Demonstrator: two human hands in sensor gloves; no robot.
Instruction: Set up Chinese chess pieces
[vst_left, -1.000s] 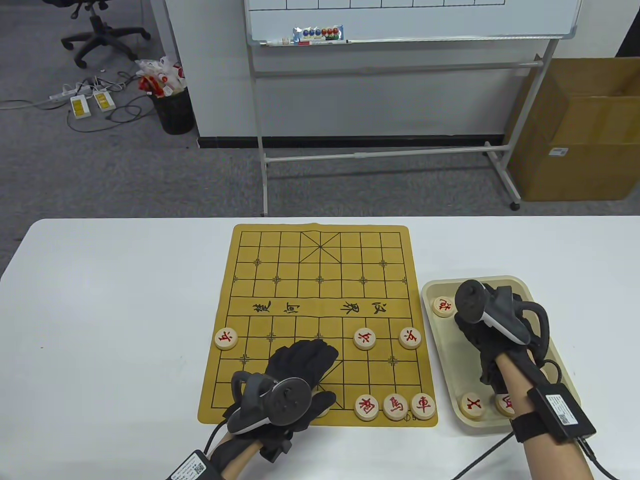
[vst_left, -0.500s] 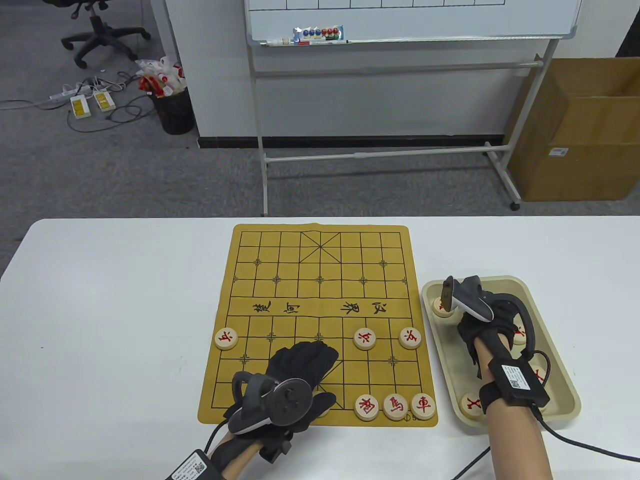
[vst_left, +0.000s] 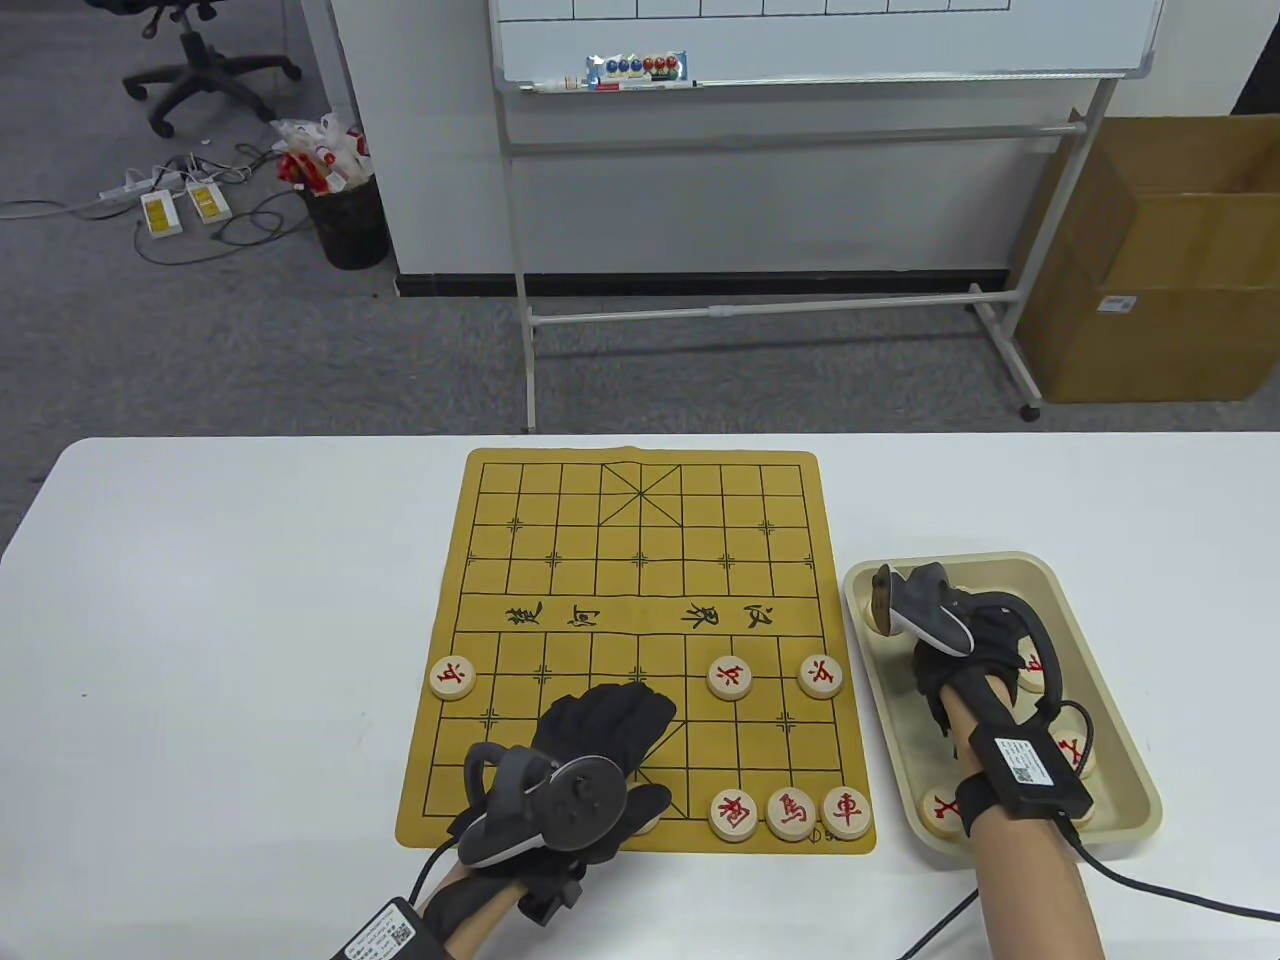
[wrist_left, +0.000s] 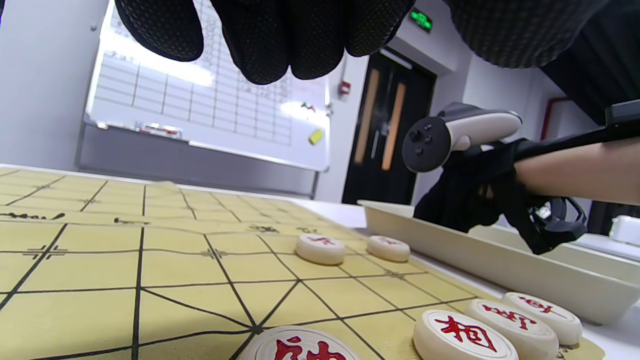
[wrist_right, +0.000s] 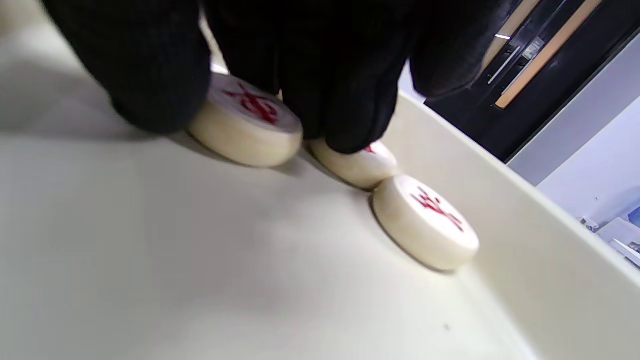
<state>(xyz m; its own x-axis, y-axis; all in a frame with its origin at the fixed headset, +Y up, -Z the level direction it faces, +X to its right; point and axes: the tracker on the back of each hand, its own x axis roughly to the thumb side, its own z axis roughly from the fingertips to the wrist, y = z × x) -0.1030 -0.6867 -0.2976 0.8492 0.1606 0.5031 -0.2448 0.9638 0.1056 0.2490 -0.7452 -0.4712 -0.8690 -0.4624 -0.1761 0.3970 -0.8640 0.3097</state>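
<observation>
Since the earlier frames your right hand (vst_left: 965, 655) has dropped deeper into the tray (vst_left: 1120, 690), right of the board (vst_left: 640, 560); your left hand (vst_left: 590, 745) stays resting on the board's near edge. Table view: six pieces sit on the board, more in the tray. Left wrist view: your left fingers (wrist_left: 265, 40) hang relaxed, holding nothing. Right wrist view: your right fingers (wrist_right: 150, 75) pinch a red-marked piece (wrist_right: 245, 122) on the tray floor; two more pieces lie just beside it.

Cream pieces (vst_left: 731, 678), red characters
</observation>
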